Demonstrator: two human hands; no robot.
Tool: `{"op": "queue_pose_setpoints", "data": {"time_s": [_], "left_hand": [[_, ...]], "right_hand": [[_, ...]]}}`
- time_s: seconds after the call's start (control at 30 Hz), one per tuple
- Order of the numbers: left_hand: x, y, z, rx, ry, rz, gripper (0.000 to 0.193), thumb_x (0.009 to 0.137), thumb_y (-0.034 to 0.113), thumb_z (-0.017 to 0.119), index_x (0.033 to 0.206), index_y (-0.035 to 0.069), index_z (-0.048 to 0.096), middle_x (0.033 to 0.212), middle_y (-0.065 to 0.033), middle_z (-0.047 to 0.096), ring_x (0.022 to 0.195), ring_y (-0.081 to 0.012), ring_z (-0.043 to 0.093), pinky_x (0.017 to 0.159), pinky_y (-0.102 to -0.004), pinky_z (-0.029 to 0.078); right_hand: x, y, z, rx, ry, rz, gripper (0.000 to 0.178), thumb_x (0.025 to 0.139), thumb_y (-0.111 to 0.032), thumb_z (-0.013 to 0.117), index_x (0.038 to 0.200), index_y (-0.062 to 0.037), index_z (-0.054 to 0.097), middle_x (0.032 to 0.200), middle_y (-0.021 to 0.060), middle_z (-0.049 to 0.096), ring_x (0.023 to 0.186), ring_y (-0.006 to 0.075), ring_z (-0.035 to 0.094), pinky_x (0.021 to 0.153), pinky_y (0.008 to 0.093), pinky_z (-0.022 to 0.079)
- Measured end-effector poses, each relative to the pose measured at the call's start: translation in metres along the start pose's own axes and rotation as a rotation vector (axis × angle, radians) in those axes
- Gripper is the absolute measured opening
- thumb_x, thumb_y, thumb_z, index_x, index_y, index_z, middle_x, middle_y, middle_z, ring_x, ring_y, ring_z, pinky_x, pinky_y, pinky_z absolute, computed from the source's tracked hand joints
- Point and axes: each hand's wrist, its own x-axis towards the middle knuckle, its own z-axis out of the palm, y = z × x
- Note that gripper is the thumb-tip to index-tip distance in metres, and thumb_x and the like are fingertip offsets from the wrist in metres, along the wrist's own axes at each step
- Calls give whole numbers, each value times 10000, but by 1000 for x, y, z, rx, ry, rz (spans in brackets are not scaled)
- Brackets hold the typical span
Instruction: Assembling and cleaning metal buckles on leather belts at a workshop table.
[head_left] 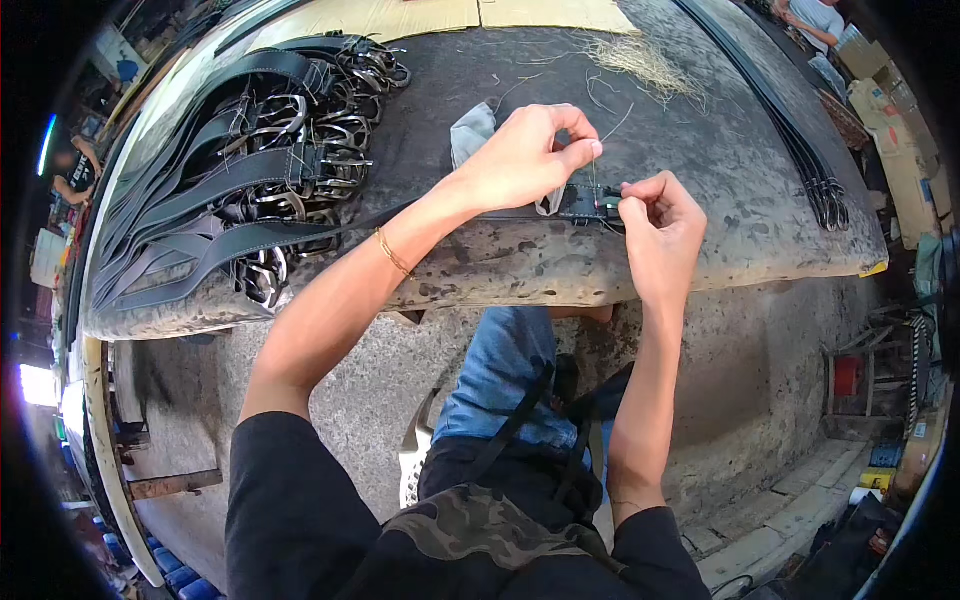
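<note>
Worn, stained and grey, the surface [700,230] ran broad beneath both hands in an open workshop, with cardboard sheets at its far edge and cluttered boxes off to the right. Left of the fingers lay a big heap of black leather belts [200,200] with steel buckles; a second bundle of belts [790,130] ran along the right rim, and a tuft of loose fibres [645,60] sat beyond the fingertips. One black belt end [585,203] lay flat directly under the fingers, a pale cloth [472,130] just behind it. The left hand [525,160] was closed in a pinch, thumb and forefinger gripping a fine thread [594,180] drawn up from the belt. The right hand [660,225] was curled tight, fingertips pressing on the belt end where the thread met it. Judging by this, keeping the thread taut and the belt pinned flat would serve the stitch best.
</note>
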Motion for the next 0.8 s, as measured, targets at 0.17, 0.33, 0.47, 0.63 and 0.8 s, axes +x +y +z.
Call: {"op": "queue_pose_setpoints", "data": {"time_s": [0.17,0.33,0.47,0.63,0.8], "left_hand": [[0,-1,2,-20,21,30,202,918,213,586,942,14,609,620,37,494,539,-25,418,459,-235,324],[-1,2,2,-21,14,11,202,918,214,586,940,14,610,623,37,498,545,-24,422,461,-231,324],[-1,-1,2,-29,15,-2,199,917,213,586,937,17,611,636,37,509,551,-25,423,465,-234,330],[-1,-2,3,-16,34,31,195,916,210,587,933,18,611,659,34,524,553,-23,424,469,-231,336],[1,-1,-1,-10,49,-33,204,911,212,592,933,10,608,668,26,531,572,-30,436,497,-236,368]], "right_hand": [[1,0,-2,-9,-7,-3,63,743,13,601,704,-6,554,628,-57,490,588,17,418,528,195,336],[0,-2,-2,-12,-8,18,63,744,17,598,705,-6,554,628,-56,489,588,16,419,529,195,339],[1,-3,-2,-2,1,10,60,745,16,596,709,-6,554,631,-55,490,588,18,419,529,197,341],[1,-2,-3,19,-3,17,55,747,15,596,715,-7,557,634,-56,492,592,17,422,529,198,341],[1,1,-2,-14,-18,3,45,751,17,592,729,-7,561,644,-58,495,603,16,431,543,193,347]]}}
